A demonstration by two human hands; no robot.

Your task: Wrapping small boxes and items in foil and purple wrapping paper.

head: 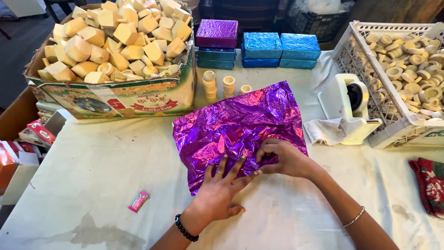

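A crinkled sheet of shiny purple foil (236, 122) lies spread on the white-covered table (92, 171). My left hand (219, 192) rests flat on the sheet's near edge, fingers spread, holding nothing. My right hand (282, 157) lies beside it on the foil's near right part, fingers curled and pinching the foil there. Short stacks of pale wooden rings (210, 84) stand just beyond the foil.
A cardboard box (138, 97) heaped with pale wooden blocks sits at the back left. Foil-wrapped purple (217, 33) and blue (280, 48) packets are stacked behind. A white tape dispenser (349, 109) and a white crate (360, 60) of wooden rings stand right. A small pink wrapper (138, 201) lies near left.
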